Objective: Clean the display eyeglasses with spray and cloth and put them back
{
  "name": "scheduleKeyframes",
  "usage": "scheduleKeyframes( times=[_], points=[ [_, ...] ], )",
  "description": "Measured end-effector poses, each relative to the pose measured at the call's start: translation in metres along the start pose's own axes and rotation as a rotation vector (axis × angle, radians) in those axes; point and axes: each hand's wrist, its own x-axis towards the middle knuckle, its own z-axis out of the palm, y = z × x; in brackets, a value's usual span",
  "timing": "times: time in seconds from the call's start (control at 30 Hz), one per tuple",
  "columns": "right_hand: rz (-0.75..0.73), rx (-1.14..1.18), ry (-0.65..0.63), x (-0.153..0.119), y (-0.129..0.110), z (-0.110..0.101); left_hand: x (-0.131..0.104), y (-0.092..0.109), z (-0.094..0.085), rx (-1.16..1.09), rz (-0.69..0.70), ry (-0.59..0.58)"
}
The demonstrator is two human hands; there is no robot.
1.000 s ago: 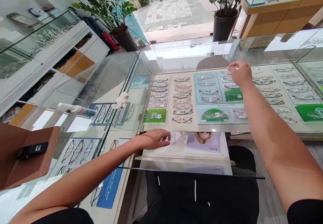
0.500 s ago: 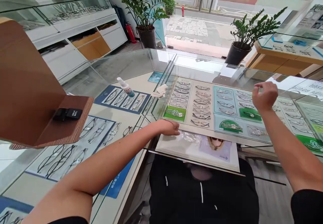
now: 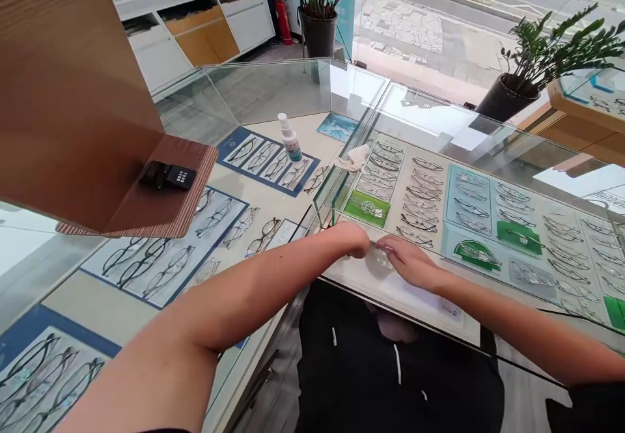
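My left hand (image 3: 355, 240) is curled closed over the left part of a pulled-out white drawer (image 3: 351, 269). Its fingers face away, so what they hold is hidden. Close by on its right, my right hand (image 3: 411, 262) reaches in with fingers pressed together at a crumpled clear plastic wrapper (image 3: 383, 260). The fingertips of the two hands are nearly touching. A pale printed sheet (image 3: 446, 306) lies in the drawer, partly under my right forearm.
Glass display cases hold rows of eyeglasses (image 3: 420, 193). On the glass stand a white spray bottle (image 3: 290, 139) and a crumpled white cloth (image 3: 353, 158). A brown folding stand (image 3: 168, 224) with a small black device (image 3: 168, 176) rises at left.
My right hand has come down and left from above the right side of the case to the plastic beside my left hand. The view has tilted down and turned left.
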Motion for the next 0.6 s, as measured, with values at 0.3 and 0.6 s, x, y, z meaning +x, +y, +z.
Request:
scheduleKeyframes(
  times=[0.3, 0.6],
  points=[
    [0.060, -0.408, 0.276, 0.113, 0.042, 0.018, 0.000, 0.004, 0.003, 0.069, -0.024, -0.194],
    [0.105, -0.387, 0.282, 0.133, 0.047, 0.026, -0.002, 0.004, 0.004, -0.010, 0.037, -0.144]
  ],
)
